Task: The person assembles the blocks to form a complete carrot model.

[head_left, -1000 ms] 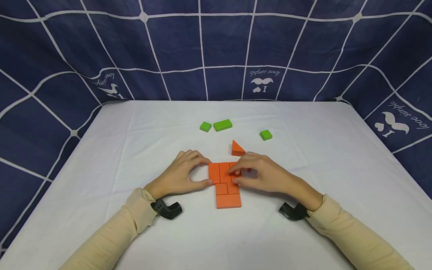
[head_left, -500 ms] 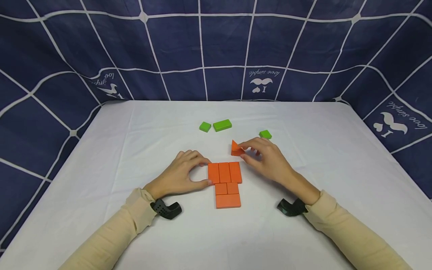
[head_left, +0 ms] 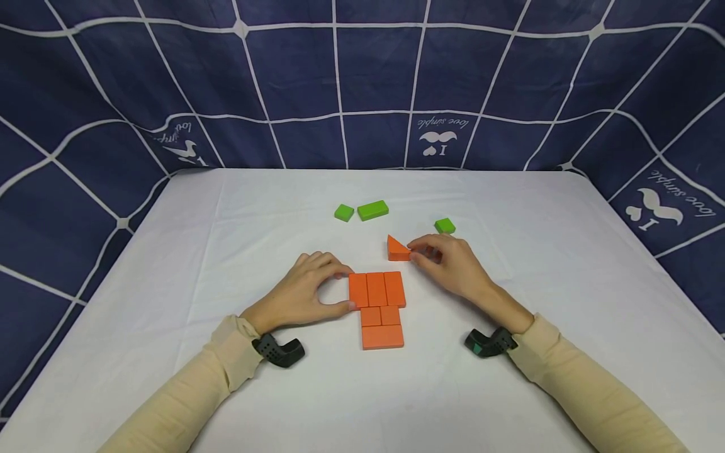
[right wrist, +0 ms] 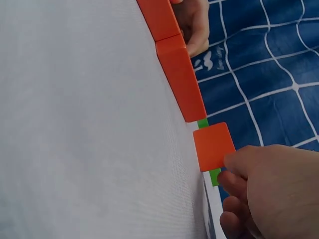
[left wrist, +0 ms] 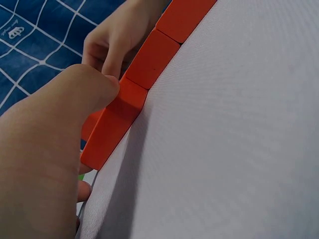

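Several orange rectangular blocks lie flat and edge to edge, three upright ones in a row above two small blocks (head_left: 381, 316) and a wide block (head_left: 382, 337). My left hand (head_left: 306, 290) holds the leftmost block (head_left: 358, 290) of that row between thumb and fingers; its thumb shows on this block in the left wrist view. Beyond the row lies an orange triangular block (head_left: 398, 253). My right hand (head_left: 453, 264) pinches the triangular block's right corner with thumb and forefinger. The right wrist view has the thumb against an orange face (right wrist: 214, 147), the other fingers curled beneath.
Farther back on the white-covered table (head_left: 272, 220) lie a small green block (head_left: 344, 212), a longer green block (head_left: 372, 210) and another small green block (head_left: 445, 225), just behind my right hand. A dark blue checked cloth (head_left: 374, 75) hangs behind the table.
My right hand has left the right end of the orange row, reached back to the triangular block, then shifted slightly right to its corner. The left hand stays in place.
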`<state>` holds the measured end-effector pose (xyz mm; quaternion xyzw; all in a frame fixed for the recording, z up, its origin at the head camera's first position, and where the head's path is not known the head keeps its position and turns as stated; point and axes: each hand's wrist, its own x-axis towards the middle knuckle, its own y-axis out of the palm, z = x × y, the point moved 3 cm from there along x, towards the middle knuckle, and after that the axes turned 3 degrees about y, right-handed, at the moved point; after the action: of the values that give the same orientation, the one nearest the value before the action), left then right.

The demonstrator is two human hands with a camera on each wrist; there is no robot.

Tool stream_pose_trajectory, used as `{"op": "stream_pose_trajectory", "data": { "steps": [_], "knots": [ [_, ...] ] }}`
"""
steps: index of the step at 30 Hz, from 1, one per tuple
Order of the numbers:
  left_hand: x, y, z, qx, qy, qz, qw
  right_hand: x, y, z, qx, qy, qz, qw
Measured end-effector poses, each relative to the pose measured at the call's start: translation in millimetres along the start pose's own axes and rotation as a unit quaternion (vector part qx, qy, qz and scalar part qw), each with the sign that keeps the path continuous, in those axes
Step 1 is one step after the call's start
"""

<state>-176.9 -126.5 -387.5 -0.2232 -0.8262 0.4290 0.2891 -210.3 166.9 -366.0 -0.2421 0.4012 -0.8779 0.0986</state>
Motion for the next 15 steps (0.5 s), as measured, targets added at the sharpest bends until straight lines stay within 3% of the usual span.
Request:
{"op": "stream_pose_trajectory", "data": {
  "steps": [15],
  "knots": [
    [0.2,0.5,-0.2,0.002,-0.004,0.003,1.0000,-0.2,-1.6,-0.7,-0.002,0.026,0.003,1.000]
  ]
}}
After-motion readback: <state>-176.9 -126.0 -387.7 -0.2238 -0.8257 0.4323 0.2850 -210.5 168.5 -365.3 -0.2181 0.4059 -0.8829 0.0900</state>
